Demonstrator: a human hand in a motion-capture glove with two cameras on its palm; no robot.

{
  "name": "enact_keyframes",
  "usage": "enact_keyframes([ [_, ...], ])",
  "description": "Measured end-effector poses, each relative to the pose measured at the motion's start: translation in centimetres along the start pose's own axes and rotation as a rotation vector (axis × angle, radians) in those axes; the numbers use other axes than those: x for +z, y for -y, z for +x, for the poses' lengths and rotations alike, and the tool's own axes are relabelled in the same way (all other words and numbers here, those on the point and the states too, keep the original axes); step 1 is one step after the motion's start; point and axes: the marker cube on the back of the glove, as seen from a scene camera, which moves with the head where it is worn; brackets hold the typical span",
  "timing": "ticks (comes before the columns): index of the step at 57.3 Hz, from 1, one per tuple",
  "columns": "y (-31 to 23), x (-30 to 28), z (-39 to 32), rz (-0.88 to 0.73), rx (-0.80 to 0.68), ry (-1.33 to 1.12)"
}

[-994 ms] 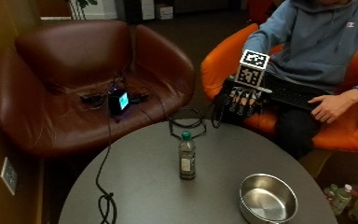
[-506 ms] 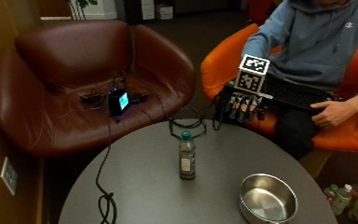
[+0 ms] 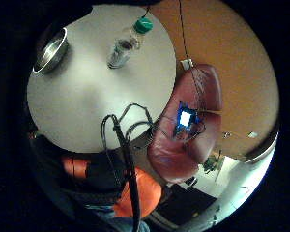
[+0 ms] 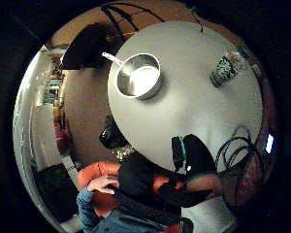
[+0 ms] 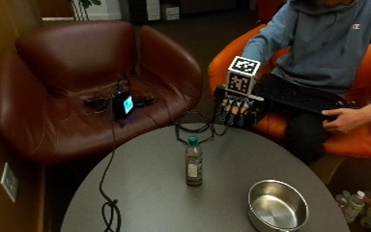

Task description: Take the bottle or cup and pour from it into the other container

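A clear plastic bottle (image 5: 193, 167) with a green cap stands upright near the middle of the round grey table (image 5: 147, 193). A steel bowl (image 5: 278, 206) sits on the table's near right part. My gloved right hand (image 5: 235, 107) hovers above the table's far edge, beyond the bottle, with its fingers hanging relaxed and nothing in them. The palm views show the bottle (image 3: 126, 43) (image 4: 228, 68) and the bowl (image 3: 51, 50) (image 4: 138, 75) from above, both well away from the hand.
A brown leather armchair (image 5: 82, 87) stands beyond the table's left side with a lit device (image 5: 122, 105) on its seat. Black cables (image 5: 111, 203) run over the table's left part and far edge. The person sits on an orange chair (image 5: 365, 130). More bottles (image 5: 365, 205) stand on the floor at right.
The gloved hand has drifted slightly left and toward the table's far edge. Bottle and bowl have not moved.
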Motion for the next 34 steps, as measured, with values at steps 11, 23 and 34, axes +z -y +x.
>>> enact_keyframes([
  [11,-0.8,0.8,4.1,0.014,0.02,0.027],
  [23,-0.6,1.9,10.6,0.052,0.049,0.121],
  [34,1.2,3.7,15.3,0.053,0.045,0.217],
])
